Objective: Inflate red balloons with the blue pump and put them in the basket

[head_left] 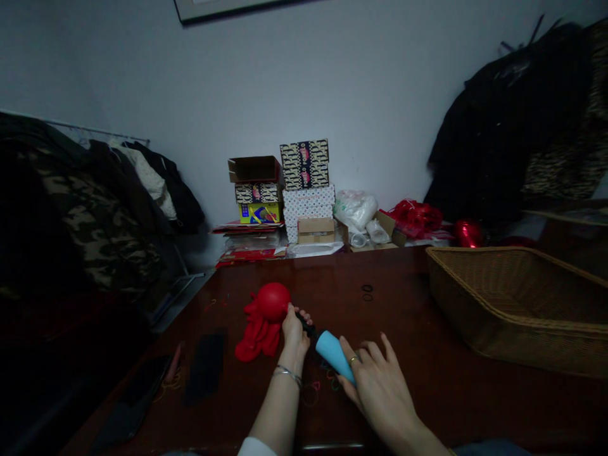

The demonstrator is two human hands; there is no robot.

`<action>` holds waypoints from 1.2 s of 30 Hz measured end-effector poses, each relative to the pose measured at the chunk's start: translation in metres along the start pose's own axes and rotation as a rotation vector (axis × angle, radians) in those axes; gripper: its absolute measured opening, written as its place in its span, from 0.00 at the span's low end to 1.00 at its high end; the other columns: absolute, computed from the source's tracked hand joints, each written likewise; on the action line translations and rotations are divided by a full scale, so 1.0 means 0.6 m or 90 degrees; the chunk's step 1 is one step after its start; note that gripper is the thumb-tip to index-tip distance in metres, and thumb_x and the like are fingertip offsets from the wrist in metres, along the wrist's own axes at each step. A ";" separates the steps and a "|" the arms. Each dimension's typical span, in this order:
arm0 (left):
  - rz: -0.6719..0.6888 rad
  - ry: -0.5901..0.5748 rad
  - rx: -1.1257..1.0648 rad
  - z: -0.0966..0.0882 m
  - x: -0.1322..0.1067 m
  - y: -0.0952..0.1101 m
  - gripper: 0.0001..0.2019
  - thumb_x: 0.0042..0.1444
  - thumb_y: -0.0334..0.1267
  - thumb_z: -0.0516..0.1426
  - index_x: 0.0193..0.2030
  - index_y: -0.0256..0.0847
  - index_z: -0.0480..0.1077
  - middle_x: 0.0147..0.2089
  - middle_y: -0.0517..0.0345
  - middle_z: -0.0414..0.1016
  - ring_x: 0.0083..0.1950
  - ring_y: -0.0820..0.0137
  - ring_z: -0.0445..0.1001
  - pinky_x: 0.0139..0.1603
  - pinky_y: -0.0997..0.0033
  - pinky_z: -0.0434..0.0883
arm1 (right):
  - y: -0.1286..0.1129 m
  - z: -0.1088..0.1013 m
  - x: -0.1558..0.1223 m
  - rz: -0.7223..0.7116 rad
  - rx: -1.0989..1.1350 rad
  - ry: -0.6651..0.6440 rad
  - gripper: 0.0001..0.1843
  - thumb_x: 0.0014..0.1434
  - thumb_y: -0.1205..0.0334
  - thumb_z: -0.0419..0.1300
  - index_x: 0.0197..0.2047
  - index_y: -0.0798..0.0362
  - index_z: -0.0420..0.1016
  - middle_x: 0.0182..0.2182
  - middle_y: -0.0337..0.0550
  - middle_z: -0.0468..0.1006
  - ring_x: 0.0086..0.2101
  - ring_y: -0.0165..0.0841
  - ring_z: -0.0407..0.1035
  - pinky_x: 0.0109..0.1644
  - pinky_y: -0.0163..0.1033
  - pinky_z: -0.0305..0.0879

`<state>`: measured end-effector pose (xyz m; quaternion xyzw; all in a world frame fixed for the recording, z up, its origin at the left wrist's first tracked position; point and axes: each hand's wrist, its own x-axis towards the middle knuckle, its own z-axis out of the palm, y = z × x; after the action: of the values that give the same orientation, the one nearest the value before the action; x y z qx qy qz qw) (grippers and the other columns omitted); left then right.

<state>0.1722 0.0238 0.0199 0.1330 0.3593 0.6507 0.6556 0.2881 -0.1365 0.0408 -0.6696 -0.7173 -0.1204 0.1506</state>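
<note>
Nearest, the person's right hand (pixel 380 383) reaches in with its fingers fanned out and a gold ring (pixel 353 360) on one of them; the near end of a light blue pump (pixel 334 353) lies between thumb and index finger, though how firmly it is gripped cannot be told. Below the pump, between the two forearms, small coloured rubber bands (pixel 311 394) are scattered on a glossy dark brown table (pixel 327 272). Ahead and to the left, the left hand (pixel 295 326), with a silver bracelet (pixel 287 375) at its wrist, pinches the neck of a red balloon (pixel 274 301) by the pump's black nozzle (pixel 304 321). The balloon is round and filled, sitting just beyond the left fingers. Directly left of that hand is a pile of limp red balloons (pixel 259 337); farther left, near the table's edge, lies a dark flat object (pixel 135 389), too dim to make out. Beyond the right hand are two dark rings (pixel 367 289), and well to its right stands a large wicker basket (pixel 489 310). Past the table, straight ahead of the hands, patterned boxes (pixel 304 166) are stacked against a pale wall (pixel 380 95), with clear plastic bags (pixel 356 209) and a shiny red bundle (pixel 413 217) to their right. A clothes rack (pixel 118 136) holding jackets, one in camouflage, is far left of the hands; black coats (pixel 479 139) hang far right. High on the wall, the lower edge of a picture frame (pixel 228 11) shows.
</note>
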 end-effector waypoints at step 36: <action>-0.058 -0.148 -0.197 -0.010 0.006 0.039 0.11 0.61 0.39 0.52 0.28 0.37 0.63 0.23 0.62 0.60 0.21 0.79 0.61 0.21 0.82 0.64 | 0.024 -0.012 -0.027 -0.007 0.021 0.049 0.28 0.54 0.53 0.59 0.57 0.51 0.66 0.32 0.42 0.77 0.42 0.42 0.66 0.61 0.57 0.40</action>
<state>0.1503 0.0284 0.0298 0.0887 0.1826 0.6482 0.7339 0.3039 -0.1530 0.0409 -0.6582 -0.7162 -0.1354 0.1885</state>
